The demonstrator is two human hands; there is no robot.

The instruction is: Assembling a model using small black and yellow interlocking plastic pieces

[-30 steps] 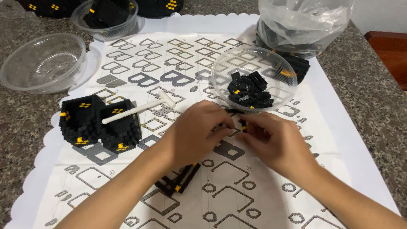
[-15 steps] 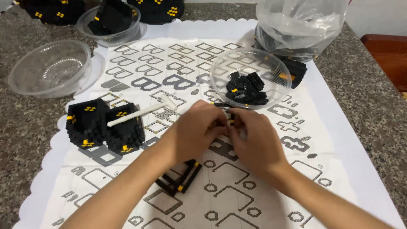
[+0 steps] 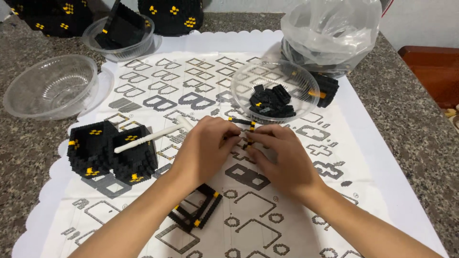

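Note:
My left hand [image 3: 206, 147] and my right hand [image 3: 279, 154] meet over the middle of a white instruction sheet [image 3: 267, 210]. Between their fingertips they pinch a small black and yellow brick frame [image 3: 243, 130], most of it hidden by the fingers. Just beyond the hands stands a clear plastic bowl [image 3: 239, 88] with loose black bricks [image 3: 271, 101] in it. Under my left forearm lies a flat black brick frame with yellow corners [image 3: 200, 211].
Two black brick blocks [image 3: 111, 152] with a white tool [image 3: 146, 137] across them sit at left. An empty clear bowl [image 3: 50, 87], a bowl holding black parts [image 3: 119, 32], a plastic bag of bricks [image 3: 330, 36] and large black builds [image 3: 169, 14] line the back. Granite counter surrounds.
Both hands have closed in tighter on the small brick frame. The camera has tipped slightly, showing more of the back of the counter.

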